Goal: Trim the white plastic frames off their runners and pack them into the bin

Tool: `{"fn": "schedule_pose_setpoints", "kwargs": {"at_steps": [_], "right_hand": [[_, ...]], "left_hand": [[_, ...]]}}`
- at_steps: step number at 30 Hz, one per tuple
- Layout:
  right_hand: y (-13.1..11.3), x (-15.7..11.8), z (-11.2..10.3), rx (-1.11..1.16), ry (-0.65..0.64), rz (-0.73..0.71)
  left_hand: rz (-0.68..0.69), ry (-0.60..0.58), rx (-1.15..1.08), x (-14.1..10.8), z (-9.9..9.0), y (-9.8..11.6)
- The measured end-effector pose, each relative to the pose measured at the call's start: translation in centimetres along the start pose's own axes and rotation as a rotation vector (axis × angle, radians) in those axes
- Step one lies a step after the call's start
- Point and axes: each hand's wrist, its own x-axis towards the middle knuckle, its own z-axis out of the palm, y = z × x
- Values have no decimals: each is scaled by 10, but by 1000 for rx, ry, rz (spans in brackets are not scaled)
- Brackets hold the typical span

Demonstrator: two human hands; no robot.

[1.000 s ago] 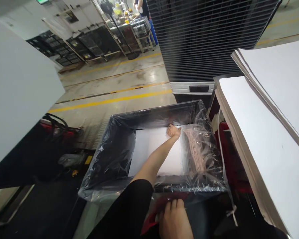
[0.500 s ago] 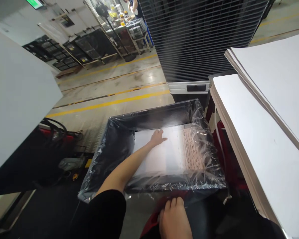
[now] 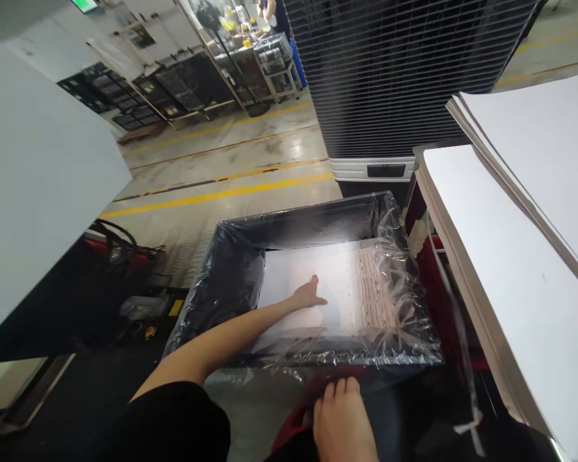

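A black crate (image 3: 289, 218) lined with clear plastic film (image 3: 404, 282) stands in front of me. Inside it lie a white sheet (image 3: 284, 276) and, at its right end, pinkish-brown pieces with patterned cut-outs (image 3: 373, 289). My left hand (image 3: 308, 294) reaches in over the near left corner and rests on the white sheet, thumb and fingers apart, with nothing seen in it. My right hand (image 3: 343, 414) is below the crate's near side, its fingers curled down beside something red (image 3: 293, 427). What those fingers close on, if anything, is hidden.
Stacked white sheets (image 3: 515, 231) lie on the right, their edge beside the crate. A large white panel (image 3: 43, 147) juts in at left. Behind the crate stands a tall black ribbed stack (image 3: 404, 83). Farther back, a person (image 3: 272, 16) is near a workbench.
My left hand has slid across the white sheet towards the crate's near side. My right hand has stayed at almost the same place; the whole view has shifted slightly.
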Motion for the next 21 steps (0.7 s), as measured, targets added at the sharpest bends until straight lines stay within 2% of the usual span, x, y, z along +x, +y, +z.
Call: {"fn": "schedule_pose_setpoints", "kwargs": {"at_steps": [3,7,13,16,18,21], "right_hand": [[-1,-1,-4,-9,-37,37],[-1,-3,-11,19,-57,32],[0,-7,-20,35,-107,41],[1,-10,-26,52,-139,40],[2,-11,-29,57,-150,40],[3,-12,-31,54,-153,42]], "left_hand": [[62,-20,47,4,1,11],[73,-57,91,6,5,21],[58,52,130,16,-4,30],[49,10,138,19,-8,30],[42,-48,146,10,-1,28],[55,-129,155,-13,20,25]]}}
